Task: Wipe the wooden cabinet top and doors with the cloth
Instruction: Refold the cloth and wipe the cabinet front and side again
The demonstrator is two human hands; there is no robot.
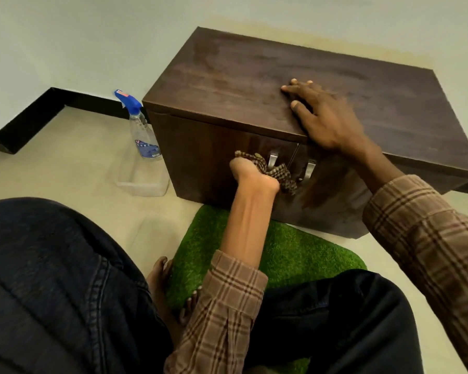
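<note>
Left hand point(250, 175) grips the crumpled checkered cloth point(274, 170) against the dark cabinet door point(214, 155); right hand point(323, 118) lies spread on top.

The pale floor point(73, 163) carries my cabinet point(227, 147) at upper right of the frame, a spray bottle point(143, 133) and clear tub point(143, 182) just left of it, and a green mat point(295, 255) lower centre.

A pale wall point(65, 36) meets a beige tiled floor point(73, 168) along black skirting point(38, 114); a green turf mat point(303, 255) lies on the floor.
</note>
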